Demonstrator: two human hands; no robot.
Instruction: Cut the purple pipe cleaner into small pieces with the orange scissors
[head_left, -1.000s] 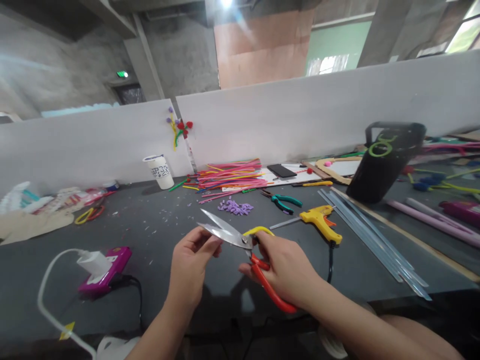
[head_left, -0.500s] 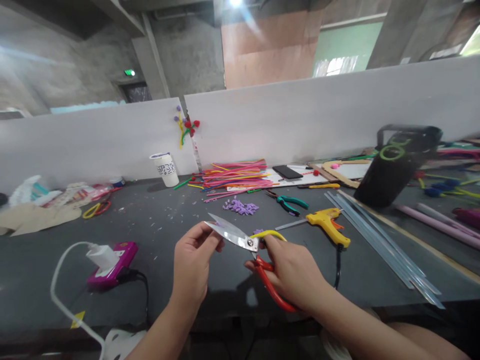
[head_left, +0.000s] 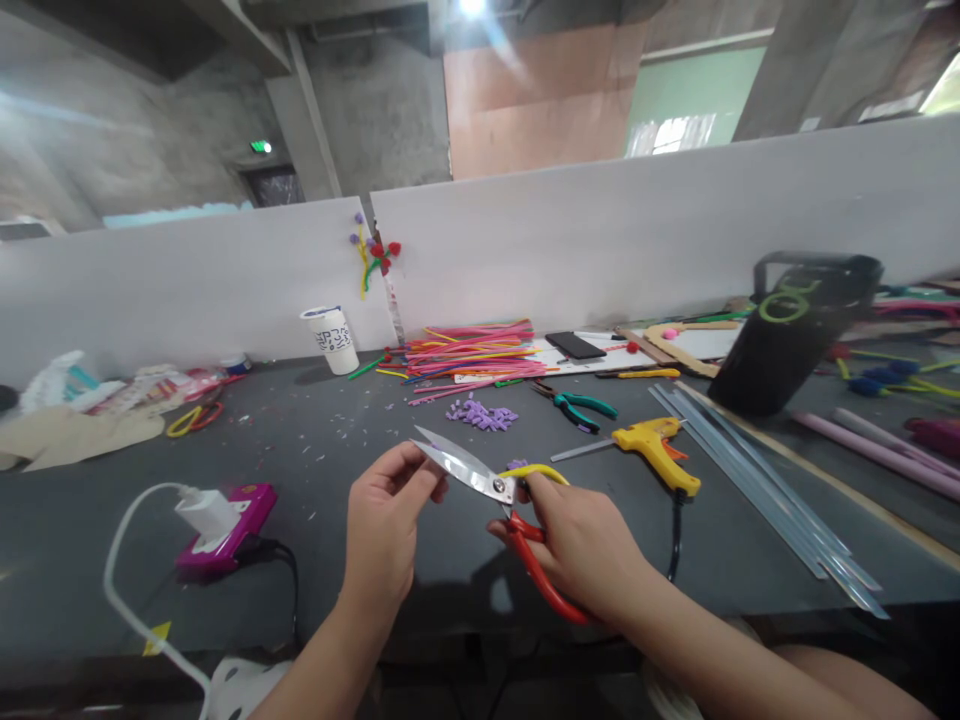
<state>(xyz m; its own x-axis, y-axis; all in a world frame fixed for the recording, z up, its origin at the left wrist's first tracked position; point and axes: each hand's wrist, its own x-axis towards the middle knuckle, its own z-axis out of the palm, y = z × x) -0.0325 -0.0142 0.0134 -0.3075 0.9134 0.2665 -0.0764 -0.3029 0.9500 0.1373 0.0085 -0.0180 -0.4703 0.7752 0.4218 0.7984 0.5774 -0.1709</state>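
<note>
My right hand [head_left: 589, 535] is closed around the red and yellow handles of a pair of scissors [head_left: 469, 468], whose blades point left and stand slightly apart. Thumb and fingers of my left hand [head_left: 386, 515] are pinched together right at the blade tips; what they hold, if anything, is hidden or too small to make out. Just beyond the scissors lies a heap of short purple pieces [head_left: 482, 412] on the dark table [head_left: 315, 590]. A few more purple bits show behind the yellow handle.
Behind lie a bundle of pink and coloured strips [head_left: 472, 352], a white cup [head_left: 330, 340] and a phone [head_left: 575, 345]. On the right are pliers [head_left: 585, 408], a yellow glue gun [head_left: 656, 450], clear glue sticks [head_left: 772, 490] and a black bottle [head_left: 795, 335]. A magenta power socket [head_left: 229, 530] sits left.
Hardly anything differs. Both hands and the scissors stay in nearly the same place, with the blades still slightly apart.
</note>
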